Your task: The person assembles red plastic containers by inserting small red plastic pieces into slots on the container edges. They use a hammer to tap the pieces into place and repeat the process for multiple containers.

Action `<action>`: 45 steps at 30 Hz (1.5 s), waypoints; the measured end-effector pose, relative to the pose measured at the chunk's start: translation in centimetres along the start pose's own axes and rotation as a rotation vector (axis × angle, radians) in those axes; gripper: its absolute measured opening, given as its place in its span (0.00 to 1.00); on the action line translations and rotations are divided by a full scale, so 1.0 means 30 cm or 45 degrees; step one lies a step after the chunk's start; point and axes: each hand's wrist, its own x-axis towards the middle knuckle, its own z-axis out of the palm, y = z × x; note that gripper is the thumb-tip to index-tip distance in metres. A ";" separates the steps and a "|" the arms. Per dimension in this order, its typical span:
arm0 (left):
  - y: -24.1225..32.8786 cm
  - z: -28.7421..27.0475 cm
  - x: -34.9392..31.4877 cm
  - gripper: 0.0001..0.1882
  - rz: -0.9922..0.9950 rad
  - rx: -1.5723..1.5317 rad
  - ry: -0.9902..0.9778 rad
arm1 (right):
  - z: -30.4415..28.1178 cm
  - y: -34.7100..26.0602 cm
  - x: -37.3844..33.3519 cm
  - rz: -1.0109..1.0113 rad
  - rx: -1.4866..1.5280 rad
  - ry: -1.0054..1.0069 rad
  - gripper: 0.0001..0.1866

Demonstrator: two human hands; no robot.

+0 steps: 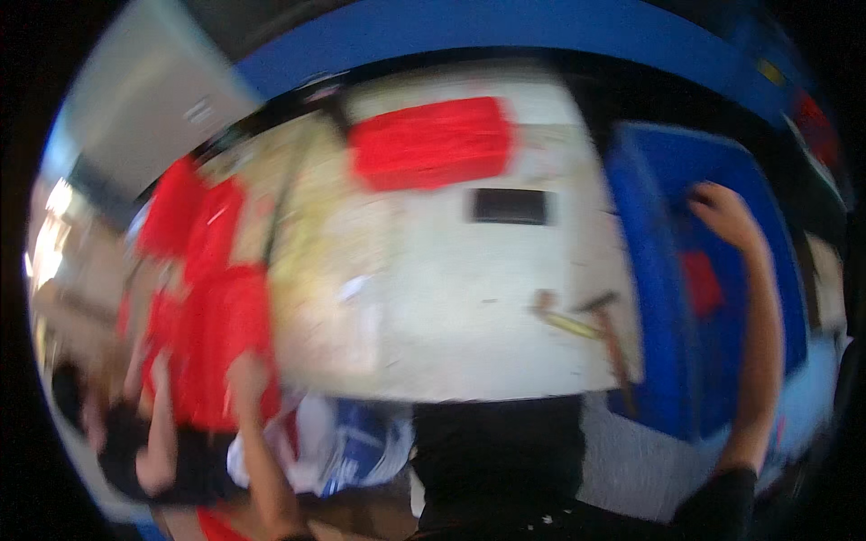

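Note:
The whole picture is smeared by motion. On the left, my left hand (248, 377) is at the near edge of a bright red piece (221, 316); its fingers are too blurred to show whether they grip it. My right hand (724, 214) is over the blue bin (657, 298) on the right, with its fingers bent and slightly apart and nothing visible in them. Below that hand, a small red piece (702, 281) lies in the bin. A red block-like stack (433, 144) sits at the far side of the pale worktable (451, 298).
A dark flat rectangle (511, 206) lies near the red stack. Two hammers, one with a yellowish handle (570, 325) and one with a brown handle (616, 347), lie at the table's right. Another person's arm (161, 424) reaches among more red pieces (171, 212) at left. A white-and-blue bag (356, 446) is below the table edge.

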 end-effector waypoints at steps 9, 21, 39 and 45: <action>0.053 -0.124 -0.051 0.15 0.208 -0.301 0.462 | 0.740 0.740 0.149 0.204 -0.805 -0.597 0.38; 0.742 -0.290 -0.374 0.18 0.566 -0.910 -0.423 | 0.956 0.908 -0.149 -0.581 -1.119 -0.581 0.39; 1.052 -0.503 -0.174 0.32 0.927 -2.423 -0.149 | -0.349 0.417 -0.298 -0.090 0.814 1.142 0.27; 0.790 -0.331 0.030 0.35 0.721 -2.747 -0.413 | 0.414 -0.189 -0.378 0.052 0.964 0.375 0.28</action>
